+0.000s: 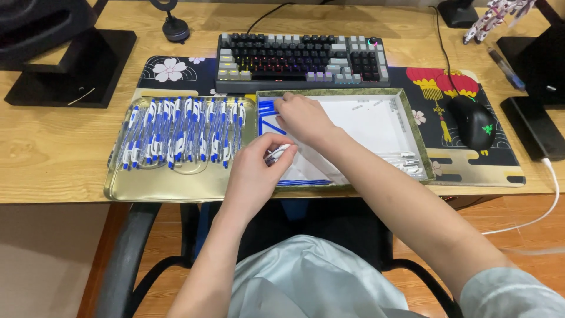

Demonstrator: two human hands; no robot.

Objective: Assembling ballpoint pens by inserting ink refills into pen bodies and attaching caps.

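Pen assembly, desk: left hand (253, 171) fingers pinching a clear pen barrel (276, 154); right hand (303, 115) fingers curled on blue parts (268, 112) at box's (412, 121) 9 o'clock; finished pens (179, 132) on tray (165, 185); best aligned straight

A shallow rectangular cardboard box (412, 126) with a white inside and green-gold rim is set below the keyboard (small clear wrappers (406, 162) are gathered in its near right corner).

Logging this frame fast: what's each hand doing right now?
Left hand: closed on a small clear pen part.
Right hand: curled over blue pen parts in the box; grip cannot be told.
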